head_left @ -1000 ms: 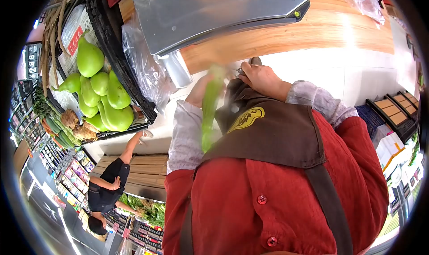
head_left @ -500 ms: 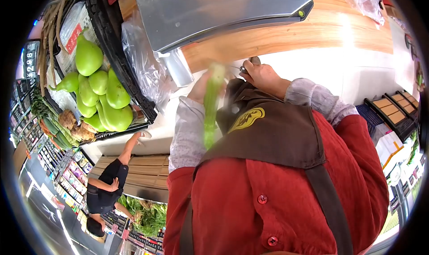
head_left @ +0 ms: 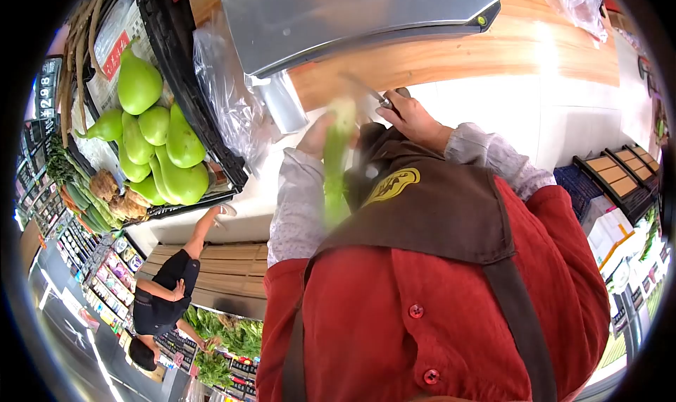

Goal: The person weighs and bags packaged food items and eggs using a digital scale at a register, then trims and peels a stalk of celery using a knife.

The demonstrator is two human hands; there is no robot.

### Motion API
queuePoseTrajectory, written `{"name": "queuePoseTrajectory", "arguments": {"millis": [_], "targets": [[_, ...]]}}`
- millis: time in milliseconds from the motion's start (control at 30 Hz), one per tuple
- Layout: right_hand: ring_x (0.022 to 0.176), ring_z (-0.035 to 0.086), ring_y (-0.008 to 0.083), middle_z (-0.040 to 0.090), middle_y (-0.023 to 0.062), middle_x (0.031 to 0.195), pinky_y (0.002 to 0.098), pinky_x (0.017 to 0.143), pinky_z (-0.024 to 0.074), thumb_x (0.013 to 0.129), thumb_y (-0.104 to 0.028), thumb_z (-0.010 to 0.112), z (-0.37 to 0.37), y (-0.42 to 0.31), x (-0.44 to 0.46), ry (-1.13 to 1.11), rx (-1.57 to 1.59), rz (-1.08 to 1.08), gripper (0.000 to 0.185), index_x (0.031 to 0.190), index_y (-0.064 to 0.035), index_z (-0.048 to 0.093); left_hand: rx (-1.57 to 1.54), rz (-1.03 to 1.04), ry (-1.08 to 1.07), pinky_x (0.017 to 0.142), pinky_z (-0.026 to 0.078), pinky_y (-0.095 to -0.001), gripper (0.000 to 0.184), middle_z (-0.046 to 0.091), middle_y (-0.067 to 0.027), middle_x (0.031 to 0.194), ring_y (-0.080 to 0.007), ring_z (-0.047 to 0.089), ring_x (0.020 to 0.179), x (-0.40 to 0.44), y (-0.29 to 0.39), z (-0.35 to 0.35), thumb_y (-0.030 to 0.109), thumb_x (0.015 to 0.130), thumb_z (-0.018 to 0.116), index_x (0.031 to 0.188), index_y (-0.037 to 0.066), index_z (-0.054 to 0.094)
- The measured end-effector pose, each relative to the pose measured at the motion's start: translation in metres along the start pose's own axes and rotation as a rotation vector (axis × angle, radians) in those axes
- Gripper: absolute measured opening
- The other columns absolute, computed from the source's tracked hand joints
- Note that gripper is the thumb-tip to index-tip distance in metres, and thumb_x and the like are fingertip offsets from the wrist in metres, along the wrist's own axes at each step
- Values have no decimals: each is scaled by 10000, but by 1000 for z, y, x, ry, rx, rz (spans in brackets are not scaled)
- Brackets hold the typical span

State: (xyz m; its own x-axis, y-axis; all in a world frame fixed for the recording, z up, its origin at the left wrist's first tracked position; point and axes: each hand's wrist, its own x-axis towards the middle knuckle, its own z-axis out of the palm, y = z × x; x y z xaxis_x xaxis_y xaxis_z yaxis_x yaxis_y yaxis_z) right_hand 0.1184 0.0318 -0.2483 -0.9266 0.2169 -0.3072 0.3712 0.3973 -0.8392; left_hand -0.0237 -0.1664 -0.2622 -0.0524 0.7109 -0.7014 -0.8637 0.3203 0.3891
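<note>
My left hand (head_left: 317,138) is closed around a long green stalk-like vegetable (head_left: 336,169), blurred, its pale end up and its green end down beside the brown apron (head_left: 429,212). To its right, my right hand (head_left: 415,122) grips a small knife (head_left: 384,101), whose thin blade points up and left, above the pale end. Whether the blade touches the vegetable cannot be made out. Both hands are in front of the apron, just below the edge of the wooden counter (head_left: 451,60).
A grey metal surface (head_left: 352,21) lies on the counter. At the left, a black crate (head_left: 186,85) holds several green gourds (head_left: 139,85) beside a clear plastic bag (head_left: 225,92). A person in black (head_left: 162,296) stands at lower left near leafy greens (head_left: 232,335). Black crates (head_left: 616,176) are at right.
The knife blade has swung up and shows more clearly. My right hand has shifted slightly, and the vegetable stays in my left hand. The person in black has an arm further down near the greens.
</note>
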Motion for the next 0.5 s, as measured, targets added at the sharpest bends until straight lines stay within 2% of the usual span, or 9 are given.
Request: {"name": "queuePoseTrajectory", "arguments": {"millis": [67, 200, 267, 300, 367, 500], "targets": [[676, 560, 427, 559, 218, 668, 428, 613, 439, 916, -216, 548, -7, -7, -7, 103, 150, -18, 257, 982, 21, 474, 99, 97, -97, 623, 488, -339, 696, 611, -134, 833, -236, 589, 694, -5, 6, 3, 621, 799, 528, 1169, 32, 482], [620, 548, 376, 545, 193, 645, 398, 597, 438, 914, -201, 553, -29, -23, -11, 56, 166, -23, 244, 969, 26, 484, 219, 181, -211, 641, 490, -328, 730, 611, -128, 840, -228, 591, 718, -17, 17, 18, 632, 774, 561, 1172, 25, 483], [573, 521, 283, 534, 166, 631, 362, 579, 433, 915, -191, 555, -37, -31, -13, 59, 187, -86, 227, 971, 23, 502, 246, 210, -208, 648, 494, -328, 736, 612, -127, 848, -228, 599, 723, -19, 19, 23, 618, 767, 589, 1179, 18, 482], [573, 521, 283, 534, 166, 631, 362, 579, 433, 915, -191, 555, -45, -39, -14, 60, 186, -87, 227, 971, 23, 502, 246, 212, -209, 648, 494, -328, 736, 612, -127, 848, -228, 599, 723, -21, 19, 26, 618, 767, 589, 1179, 18, 482], [562, 487, 211, 544, 147, 643, 325, 573, 429, 921, -187, 546, -58, -55, -16, -20, 305, -45, 213, 990, 13, 520, 269, 246, -151, 660, 499, -335, 742, 613, -135, 856, -230, 606, 730, -25, 21, 31, 610, 762, 609, 1188, 16, 481], [570, 534, 245, 574, 134, 670, 332, 586, 450, 915, -181, 547, -65, -49, -18, -39, 215, -187, 198, 1003, -4, 530, 221, 284, -122, 661, 502, -344, 708, 612, -146, 851, -237, 608, 725, -34, 24, 47, 585, 800, 584, 1196, 7, 474]]}}
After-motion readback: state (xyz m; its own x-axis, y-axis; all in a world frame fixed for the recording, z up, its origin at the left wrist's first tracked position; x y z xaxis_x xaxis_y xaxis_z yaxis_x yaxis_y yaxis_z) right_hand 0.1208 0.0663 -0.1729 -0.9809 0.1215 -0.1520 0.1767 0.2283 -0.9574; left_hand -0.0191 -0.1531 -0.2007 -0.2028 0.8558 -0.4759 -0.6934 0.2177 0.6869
